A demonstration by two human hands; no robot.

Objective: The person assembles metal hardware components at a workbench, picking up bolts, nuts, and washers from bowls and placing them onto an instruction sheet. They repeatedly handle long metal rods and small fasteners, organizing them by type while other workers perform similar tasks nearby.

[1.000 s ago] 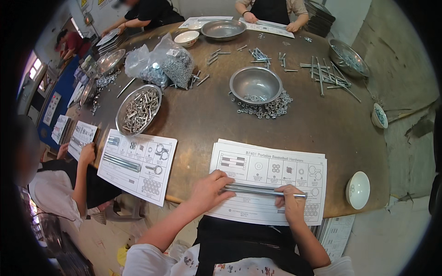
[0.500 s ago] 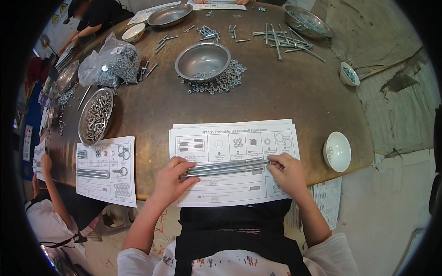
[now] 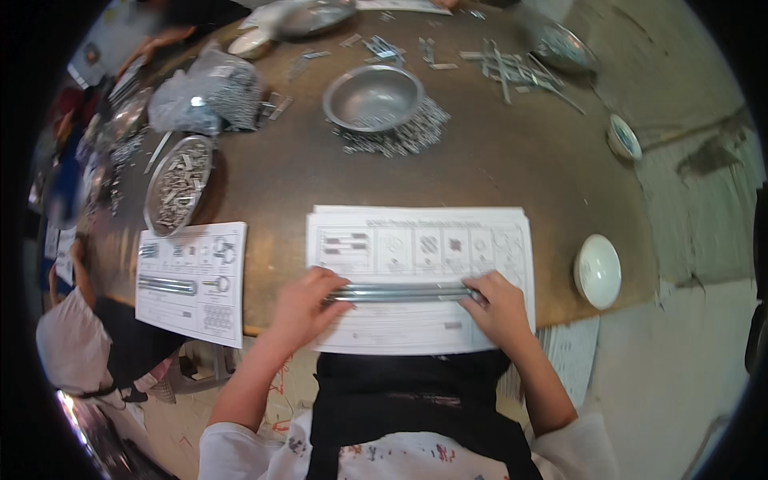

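Observation:
A few long metal rods point(image 3: 404, 292) lie side by side across a white printed sheet point(image 3: 420, 240) at the near edge of the round brown table point(image 3: 496, 160). My left hand point(image 3: 302, 308) grips the rods' left end, fingers curled over them. At the right end my right hand point(image 3: 502, 308) presses down on the same rods. Both forearms come up from the lower edge, on either side of my black apron.
A metal bowl point(image 3: 373, 96) ringed by small screws sits mid-table. A tray of screws point(image 3: 178, 182) and plastic bags of parts point(image 3: 204, 96) lie left. A second sheet point(image 3: 192, 280) holds rods. A white dish point(image 3: 598, 270) sits right. Another person point(image 3: 72, 344) is at the left.
The view has tipped down and closer to the sheet. Both hands stay on the rods, which now lie level across the sheet's middle.

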